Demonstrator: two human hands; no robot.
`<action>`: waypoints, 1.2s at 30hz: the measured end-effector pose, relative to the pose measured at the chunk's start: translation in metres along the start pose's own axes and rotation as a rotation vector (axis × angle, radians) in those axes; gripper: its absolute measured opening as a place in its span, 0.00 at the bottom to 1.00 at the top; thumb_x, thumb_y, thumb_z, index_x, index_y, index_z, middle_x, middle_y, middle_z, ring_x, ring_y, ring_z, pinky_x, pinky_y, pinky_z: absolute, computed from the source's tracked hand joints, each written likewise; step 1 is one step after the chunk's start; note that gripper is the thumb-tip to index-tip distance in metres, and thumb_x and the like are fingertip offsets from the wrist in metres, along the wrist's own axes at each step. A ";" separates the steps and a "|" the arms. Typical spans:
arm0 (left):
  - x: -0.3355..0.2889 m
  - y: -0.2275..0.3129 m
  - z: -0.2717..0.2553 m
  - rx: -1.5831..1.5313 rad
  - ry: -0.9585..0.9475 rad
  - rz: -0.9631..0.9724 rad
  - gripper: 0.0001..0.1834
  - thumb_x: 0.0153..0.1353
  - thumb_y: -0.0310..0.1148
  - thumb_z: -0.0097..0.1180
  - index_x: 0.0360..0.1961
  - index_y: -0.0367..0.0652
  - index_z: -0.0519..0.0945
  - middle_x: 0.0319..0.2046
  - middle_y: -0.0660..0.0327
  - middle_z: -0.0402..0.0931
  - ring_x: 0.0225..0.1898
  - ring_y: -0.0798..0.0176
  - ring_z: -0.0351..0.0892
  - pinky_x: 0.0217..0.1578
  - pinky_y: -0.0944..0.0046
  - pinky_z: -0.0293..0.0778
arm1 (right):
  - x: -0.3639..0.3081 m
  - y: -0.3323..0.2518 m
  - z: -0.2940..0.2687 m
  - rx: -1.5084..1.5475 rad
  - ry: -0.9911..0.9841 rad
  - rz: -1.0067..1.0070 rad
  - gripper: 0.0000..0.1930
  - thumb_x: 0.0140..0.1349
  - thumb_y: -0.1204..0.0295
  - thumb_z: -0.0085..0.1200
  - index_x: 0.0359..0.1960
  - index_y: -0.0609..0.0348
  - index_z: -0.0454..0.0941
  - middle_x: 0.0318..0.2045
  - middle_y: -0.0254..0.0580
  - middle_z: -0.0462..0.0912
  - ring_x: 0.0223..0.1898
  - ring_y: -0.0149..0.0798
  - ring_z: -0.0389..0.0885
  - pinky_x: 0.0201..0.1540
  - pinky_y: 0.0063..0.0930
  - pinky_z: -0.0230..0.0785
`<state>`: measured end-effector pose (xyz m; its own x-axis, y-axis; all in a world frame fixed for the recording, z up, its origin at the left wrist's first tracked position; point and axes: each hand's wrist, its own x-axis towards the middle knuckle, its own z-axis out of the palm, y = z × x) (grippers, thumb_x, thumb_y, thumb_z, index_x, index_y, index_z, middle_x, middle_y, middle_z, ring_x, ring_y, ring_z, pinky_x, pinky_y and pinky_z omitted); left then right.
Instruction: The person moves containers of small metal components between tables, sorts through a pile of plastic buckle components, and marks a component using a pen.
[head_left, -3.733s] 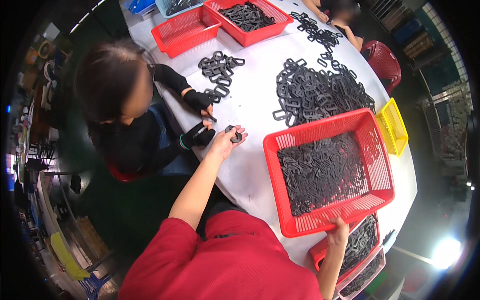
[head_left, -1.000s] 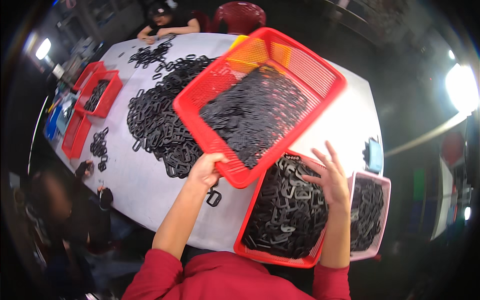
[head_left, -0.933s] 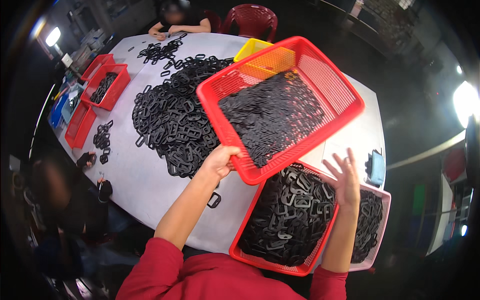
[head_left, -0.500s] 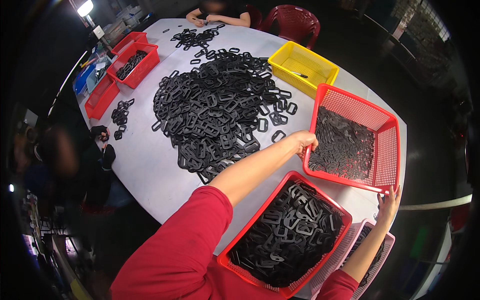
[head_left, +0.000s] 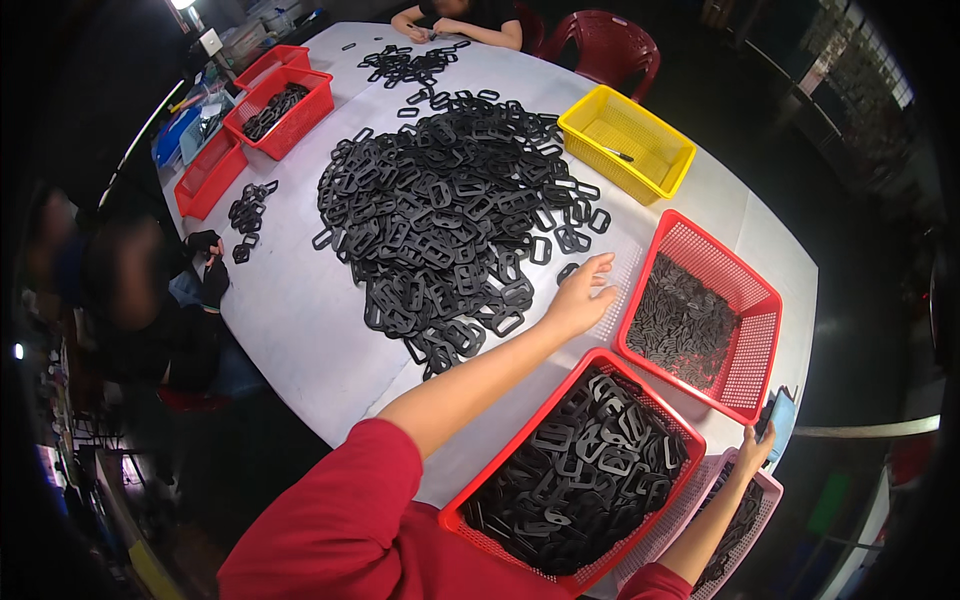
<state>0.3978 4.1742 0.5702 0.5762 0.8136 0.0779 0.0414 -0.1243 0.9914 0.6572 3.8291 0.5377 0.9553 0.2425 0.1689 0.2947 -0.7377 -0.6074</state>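
i judge basket (head_left: 755, 340) placement, three o'clock. left hand (head_left: 578, 301) open, beside it; right hand (head_left: 756, 449) by its five-o'clock corner, grip unclear. next calls for withdrawing right.

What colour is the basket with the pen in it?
The basket is yellow, best seen in the head view.

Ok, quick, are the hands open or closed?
Left hand: open, empty.
Right hand: by the corner of a red rectangular plastic basket; can't tell if gripping.
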 end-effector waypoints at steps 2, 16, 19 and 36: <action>-0.034 0.073 -0.041 -0.425 -0.189 -0.031 0.17 0.55 0.26 0.44 0.48 0.36 0.68 0.34 0.60 0.72 0.32 0.72 0.70 0.35 0.74 0.67 | -0.030 -0.028 -0.021 -0.065 0.075 -0.042 0.27 0.48 0.72 0.55 0.52 0.65 0.62 0.49 0.53 0.66 0.52 0.48 0.63 0.55 0.34 0.52; -0.252 0.261 -0.185 -0.989 -1.111 0.865 0.07 0.51 0.19 0.42 0.26 0.42 0.71 0.12 0.63 0.62 0.09 0.68 0.55 0.11 0.69 0.50 | -0.301 -0.076 -0.165 -0.160 0.105 0.016 0.18 0.48 0.75 0.52 0.44 0.59 0.70 0.49 0.51 0.65 0.53 0.48 0.62 0.55 0.34 0.53; -0.274 0.255 -0.166 -1.271 -1.389 0.772 0.10 0.51 0.18 0.42 0.15 0.39 0.68 0.13 0.53 0.67 0.08 0.62 0.57 0.10 0.66 0.55 | -0.357 -0.048 -0.207 -0.296 0.106 0.090 0.18 0.48 0.75 0.52 0.43 0.58 0.70 0.50 0.49 0.64 0.53 0.48 0.62 0.51 0.32 0.59; -0.490 0.301 0.162 -1.620 -1.658 0.538 0.11 0.57 0.24 0.42 0.38 0.35 0.76 0.10 0.69 0.60 0.08 0.73 0.55 0.10 0.72 0.47 | -0.480 0.197 -0.425 -0.226 0.110 0.435 0.16 0.50 0.74 0.51 0.42 0.58 0.71 0.49 0.47 0.66 0.51 0.46 0.66 0.50 0.34 0.60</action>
<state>0.2598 3.6461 0.8137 0.2594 -0.1823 0.9484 -0.2191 0.9453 0.2416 0.2660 3.2995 0.6673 0.9840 -0.1762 0.0255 -0.1451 -0.8769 -0.4583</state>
